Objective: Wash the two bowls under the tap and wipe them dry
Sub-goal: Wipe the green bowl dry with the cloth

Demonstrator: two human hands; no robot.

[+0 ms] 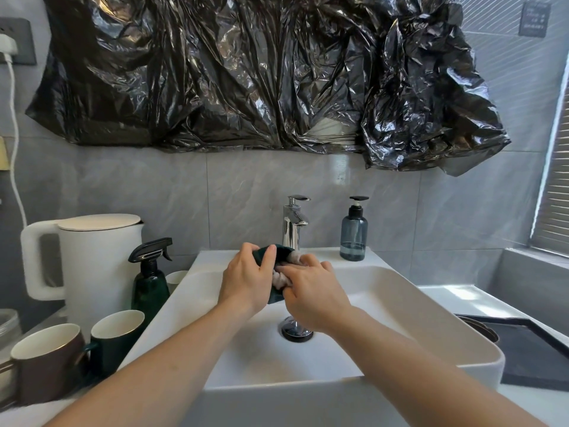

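Observation:
Over the white sink [400,303], my left hand [246,278] grips a small dark green bowl [281,252] by its rim, thumb over the edge. My right hand [311,291] presses a pale pinkish cloth [284,277] into the bowl, with the fingers curled round the cloth. The bowl is mostly hidden by both hands. The chrome tap [294,223] stands just behind them and no water shows from it. A brown bowl [480,326] sits partly hidden at the right, behind a dark tray [529,355].
Left of the sink stand a white kettle [92,260], a dark green spray bottle [151,282], a brown mug [49,362] and a green mug [118,337]. A blue soap dispenser [354,235] sits on the sink's back ledge. Black plastic sheeting [261,72] covers the wall above.

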